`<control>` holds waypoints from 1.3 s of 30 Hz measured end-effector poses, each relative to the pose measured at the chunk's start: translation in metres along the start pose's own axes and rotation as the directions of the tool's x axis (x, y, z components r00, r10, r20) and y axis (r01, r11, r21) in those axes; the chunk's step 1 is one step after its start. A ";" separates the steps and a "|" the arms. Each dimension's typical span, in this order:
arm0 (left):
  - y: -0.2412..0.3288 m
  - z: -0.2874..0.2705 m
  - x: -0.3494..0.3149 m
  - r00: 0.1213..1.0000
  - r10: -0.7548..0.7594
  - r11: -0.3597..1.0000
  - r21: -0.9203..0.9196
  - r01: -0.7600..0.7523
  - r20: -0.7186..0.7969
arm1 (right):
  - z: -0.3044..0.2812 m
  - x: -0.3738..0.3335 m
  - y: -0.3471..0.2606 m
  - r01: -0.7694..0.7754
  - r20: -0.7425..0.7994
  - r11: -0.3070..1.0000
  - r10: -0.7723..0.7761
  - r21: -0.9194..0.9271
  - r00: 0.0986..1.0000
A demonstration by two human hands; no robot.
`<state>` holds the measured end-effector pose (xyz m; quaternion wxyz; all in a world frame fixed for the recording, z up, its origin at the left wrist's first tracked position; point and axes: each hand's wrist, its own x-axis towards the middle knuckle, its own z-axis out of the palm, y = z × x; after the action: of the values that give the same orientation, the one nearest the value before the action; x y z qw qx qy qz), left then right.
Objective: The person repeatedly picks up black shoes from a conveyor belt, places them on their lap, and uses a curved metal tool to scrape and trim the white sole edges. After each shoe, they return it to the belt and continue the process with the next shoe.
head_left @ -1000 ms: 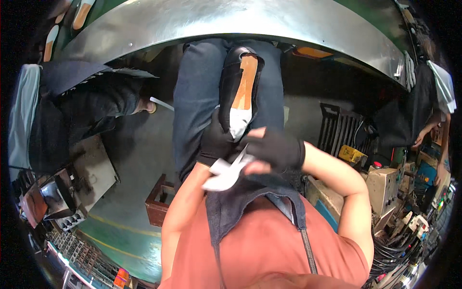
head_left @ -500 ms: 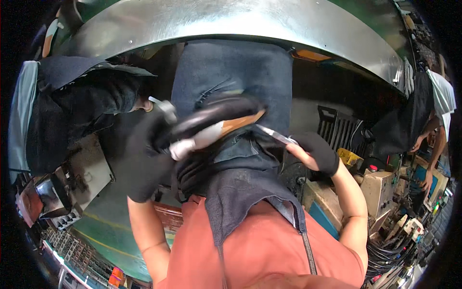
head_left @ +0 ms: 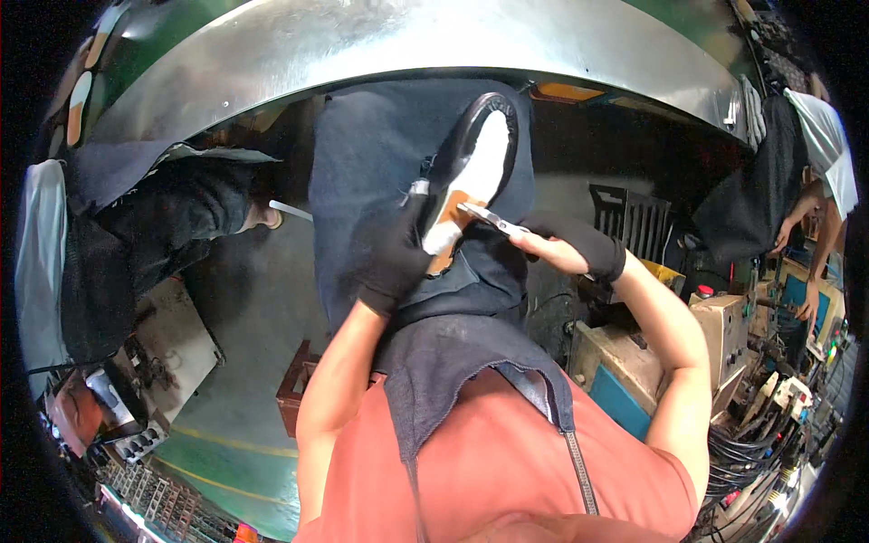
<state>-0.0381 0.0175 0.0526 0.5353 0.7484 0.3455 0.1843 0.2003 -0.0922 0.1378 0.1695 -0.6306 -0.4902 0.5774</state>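
Observation:
A black shoe [head_left: 490, 156] lies bottom up over my lap, its toe pointing away and slightly right. White and tan areas show on its underside. My left hand [head_left: 391, 255], in a black glove with bare fingertips, is closed around the heel end and side. Beside its fingers is a small pale piece [head_left: 418, 188] I cannot make out. Gloved in black too, my right hand [head_left: 572, 246] grips metal pliers [head_left: 489, 218], whose tip meets the tan part of the underside. Whether the jaws are parted cannot be seen.
A dark apron [head_left: 362, 122] covers my lap. Ahead curves a metal bench edge [head_left: 380, 45]. People sit at left, by a trouser leg [head_left: 195, 195], and right, by a hand [head_left: 808, 300]. A beige machine box [head_left: 724, 330] and a dark slatted plastic piece [head_left: 625, 222] stand at right.
The shoe, blurred and lying more crosswise before, has turned bottom up with its toe away from me. My left hand moved right and the pliers came left onto the underside.

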 end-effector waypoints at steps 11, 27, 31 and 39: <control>-0.011 0.010 0.007 1.000 -0.022 0.994 -0.111 0.023 0.016 | 0.014 0.051 0.038 0.275 -0.076 0.563 -0.521 -0.779 0.850; -0.035 0.004 0.054 0.989 0.120 0.990 -0.060 -0.125 -0.087 | 0.033 0.028 -0.058 0.636 0.243 0.431 -0.672 -0.640 0.700; -0.037 -0.030 0.051 0.980 0.176 0.974 -0.162 -0.159 0.097 | 0.038 0.030 -0.014 0.168 0.035 0.832 -0.176 -0.529 0.984; 0.023 -0.017 0.052 0.928 -0.314 0.723 -0.583 0.370 0.199 | 0.007 0.008 0.007 0.051 -0.209 0.970 -0.102 -0.237 0.972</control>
<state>-0.0053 0.0617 0.0746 0.7871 0.4653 0.3755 0.1515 0.1959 -0.0917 0.1260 0.1707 -0.6865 -0.5562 0.4362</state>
